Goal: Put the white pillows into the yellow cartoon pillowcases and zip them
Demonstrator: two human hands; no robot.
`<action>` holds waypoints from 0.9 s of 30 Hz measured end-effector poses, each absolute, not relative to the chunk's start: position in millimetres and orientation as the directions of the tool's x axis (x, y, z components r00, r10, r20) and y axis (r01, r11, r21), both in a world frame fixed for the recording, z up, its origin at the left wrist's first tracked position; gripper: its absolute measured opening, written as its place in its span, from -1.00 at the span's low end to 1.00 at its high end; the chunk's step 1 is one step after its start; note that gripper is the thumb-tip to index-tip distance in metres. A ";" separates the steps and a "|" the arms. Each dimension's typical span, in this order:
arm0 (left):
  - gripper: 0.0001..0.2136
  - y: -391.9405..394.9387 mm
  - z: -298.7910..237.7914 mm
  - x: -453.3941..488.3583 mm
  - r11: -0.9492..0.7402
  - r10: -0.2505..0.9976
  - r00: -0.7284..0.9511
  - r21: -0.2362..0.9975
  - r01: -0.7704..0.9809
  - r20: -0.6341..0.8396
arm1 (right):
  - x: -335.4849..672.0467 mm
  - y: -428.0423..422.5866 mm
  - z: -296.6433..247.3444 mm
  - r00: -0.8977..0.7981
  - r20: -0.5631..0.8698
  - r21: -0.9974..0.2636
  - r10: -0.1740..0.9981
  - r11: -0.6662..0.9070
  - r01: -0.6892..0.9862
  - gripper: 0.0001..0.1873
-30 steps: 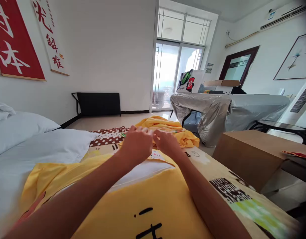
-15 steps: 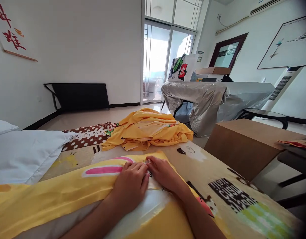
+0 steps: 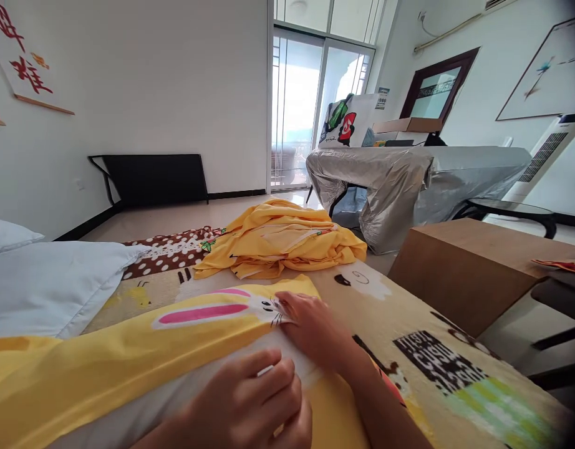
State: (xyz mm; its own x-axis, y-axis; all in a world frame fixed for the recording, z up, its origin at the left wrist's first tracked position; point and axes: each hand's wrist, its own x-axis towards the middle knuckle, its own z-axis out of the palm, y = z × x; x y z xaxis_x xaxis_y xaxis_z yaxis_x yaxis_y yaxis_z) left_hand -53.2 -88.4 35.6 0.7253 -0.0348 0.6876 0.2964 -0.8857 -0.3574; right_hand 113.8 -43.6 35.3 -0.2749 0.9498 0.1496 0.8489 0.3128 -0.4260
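Observation:
A yellow pillowcase (image 3: 128, 355) with a pink-eared rabbit print lies across the bed, with a white pillow (image 3: 198, 390) showing inside its open end. My left hand (image 3: 254, 405) is low in the frame, fingers curled and pinched on the white edge of the opening. My right hand (image 3: 315, 327) lies on the same opening farther out, fingers pressed on the fabric by the rabbit's face. A crumpled yellow cloth (image 3: 278, 240) lies beyond both hands.
The bed wears a patterned tan sheet (image 3: 409, 324). A white duvet (image 3: 44, 280) lies at left, a brown dotted cloth (image 3: 170, 249) behind. A cardboard box (image 3: 469, 268) stands right of the bed, a silver-covered table (image 3: 409, 181) beyond it.
My left hand has drawn back toward me along the pillowcase opening. My right hand has stayed near the rabbit's face. A second ago both hands were farther out, over the crumpled cloth.

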 end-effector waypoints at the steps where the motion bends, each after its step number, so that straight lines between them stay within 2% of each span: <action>1: -0.86 -88.6 35.6 -51.3 -0.898 -0.002 0.756 -0.334 0.287 0.655 | 114.4 -42.2 36.4 -0.227 0.155 -0.398 0.961 0.272 0.876 -0.56; 4: -0.80 -86.3 33.4 -45.9 -0.926 0.143 0.785 -0.197 0.321 0.603 | 117.6 -42.0 41.8 -0.114 0.175 -0.316 0.978 0.166 0.934 -0.55; 7: -0.75 -84.2 32.8 -43.3 -0.899 0.352 0.787 -0.053 0.435 0.506 | 120.6 -47.7 48.7 -0.043 0.198 -0.288 0.979 0.100 0.952 -0.61; 10: -0.59 -85.0 37.7 -43.5 -0.824 0.558 0.763 0.108 0.557 0.327 | 122.8 -55.0 54.5 -0.020 0.246 -0.288 0.969 0.093 0.953 -0.68; 12: -0.54 -86.2 41.6 -43.8 -0.765 0.644 0.741 0.193 0.615 0.190 | 123.8 -58.5 56.8 -0.002 0.266 -0.307 0.964 0.087 0.948 -0.69; 15: -0.57 -87.1 44.2 -43.0 -0.709 0.688 0.724 0.259 0.655 0.051 | 124.9 -59.2 57.7 0.029 0.254 -0.399 0.967 0.078 0.914 -0.68; 17: -0.60 -86.6 43.4 -41.7 -0.688 0.702 0.712 0.268 0.675 0.011 | 125.5 -55.8 56.3 0.034 0.252 -0.490 0.967 0.098 0.866 -0.67; 22: -0.62 -80.0 39.1 -38.8 -0.666 0.726 0.688 0.249 0.703 -0.001 | 128.4 -34.5 42.2 0.000 0.288 -0.685 0.958 0.206 0.699 -0.78; 27: -0.58 -72.8 39.9 -36.8 -0.637 0.744 0.668 0.285 0.716 -0.018 | 131.1 -16.5 24.3 -0.055 0.318 -0.797 0.946 0.298 0.525 -0.91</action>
